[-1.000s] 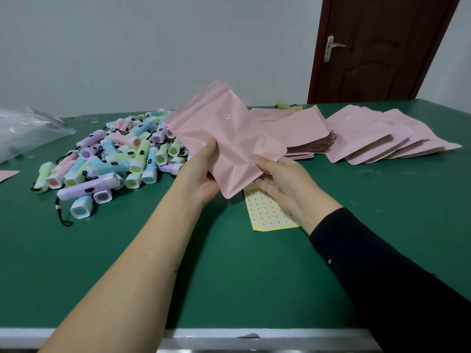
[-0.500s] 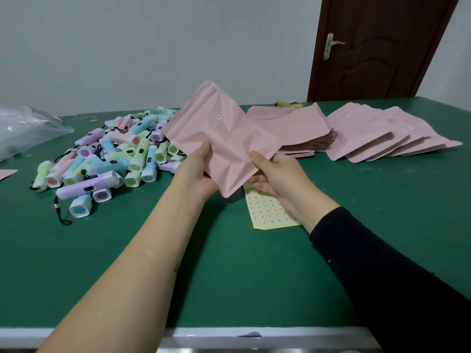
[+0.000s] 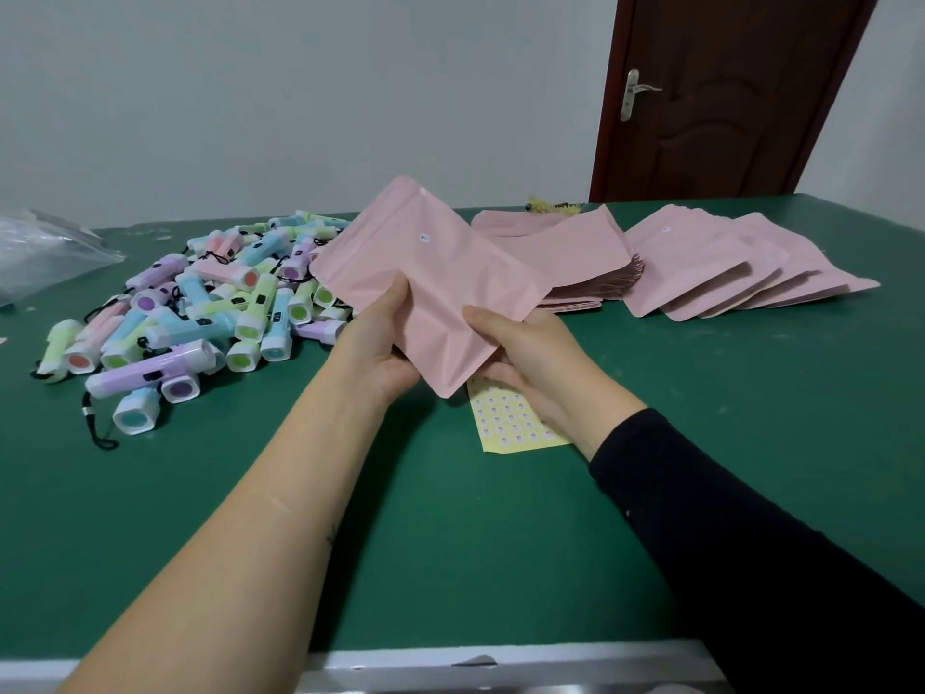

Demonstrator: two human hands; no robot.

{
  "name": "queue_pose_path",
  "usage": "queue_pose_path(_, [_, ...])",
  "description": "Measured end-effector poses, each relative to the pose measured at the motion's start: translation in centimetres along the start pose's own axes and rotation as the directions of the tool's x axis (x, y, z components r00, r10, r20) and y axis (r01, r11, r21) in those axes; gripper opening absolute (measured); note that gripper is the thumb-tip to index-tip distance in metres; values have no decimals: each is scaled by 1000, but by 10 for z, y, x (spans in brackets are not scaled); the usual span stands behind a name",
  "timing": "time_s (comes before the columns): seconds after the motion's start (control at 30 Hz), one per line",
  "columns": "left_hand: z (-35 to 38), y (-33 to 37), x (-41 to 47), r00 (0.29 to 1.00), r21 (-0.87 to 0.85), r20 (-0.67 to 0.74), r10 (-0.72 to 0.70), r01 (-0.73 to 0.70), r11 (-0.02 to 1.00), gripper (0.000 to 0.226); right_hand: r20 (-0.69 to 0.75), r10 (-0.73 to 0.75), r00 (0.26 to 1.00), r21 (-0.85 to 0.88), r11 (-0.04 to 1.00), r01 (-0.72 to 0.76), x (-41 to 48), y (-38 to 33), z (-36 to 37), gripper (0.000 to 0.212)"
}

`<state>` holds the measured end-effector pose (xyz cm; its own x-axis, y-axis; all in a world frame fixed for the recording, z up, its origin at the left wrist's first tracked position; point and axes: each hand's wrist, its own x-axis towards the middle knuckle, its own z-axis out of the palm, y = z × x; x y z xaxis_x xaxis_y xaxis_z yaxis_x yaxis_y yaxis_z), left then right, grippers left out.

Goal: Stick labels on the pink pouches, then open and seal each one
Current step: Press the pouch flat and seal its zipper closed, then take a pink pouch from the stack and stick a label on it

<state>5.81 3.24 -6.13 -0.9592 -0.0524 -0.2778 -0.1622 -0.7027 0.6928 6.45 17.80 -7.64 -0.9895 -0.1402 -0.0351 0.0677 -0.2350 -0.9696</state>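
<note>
I hold a pink pouch (image 3: 430, 283) tilted above the green table, a small round label (image 3: 424, 237) stuck near its upper part. My left hand (image 3: 380, 343) grips its lower left edge, thumb on the front. My right hand (image 3: 525, 353) grips the lower right edge with its thumb on top. A yellow label sheet (image 3: 510, 423) lies under my right hand, partly hidden. A stack of pink pouches (image 3: 565, 252) sits behind, and a fanned row of labelled pouches (image 3: 726, 268) lies to the right.
A heap of pastel toy flashlights (image 3: 200, 313) with black cords covers the table's left. A clear plastic bag (image 3: 40, 252) lies at the far left. The green table (image 3: 450, 543) ends at a white front edge. A brown door (image 3: 726, 92) stands behind.
The pouch and both hands have shifted slightly; the pouch's bottom corner looks more creased between my hands. Nothing else on the table moved.
</note>
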Motion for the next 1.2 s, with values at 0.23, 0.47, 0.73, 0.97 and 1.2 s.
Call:
queue_pose_path(0.23, [-19, 22, 9, 974, -17, -188, 126, -131, 991, 4, 55, 1, 998, -21, 1000, 0, 5, -15, -21, 22])
queue_pose_path(0.47, [-27, 26, 9, 984, 30, -120, 135, -132, 991, 22, -355, -30, 935, 447, 872, 198, 35, -59, -91, 22])
queue_pose_path(0.73, [-12, 8, 8, 998, 223, -7, 69, -66, 973, 15, -516, -15, 857, 421, 866, 269, 71, -51, -141, 13])
queue_pose_path(0.97, [-10, 6, 8, 999, 255, 13, 42, -44, 966, 15, -533, -14, 846, 336, 914, 228, 86, -41, -165, 18])
queue_pose_path(1.2, [-9, 2, 8, 1000, 305, 8, 28, -29, 952, 13, -649, -80, 757, 198, 942, 269, 83, -40, -171, 24])
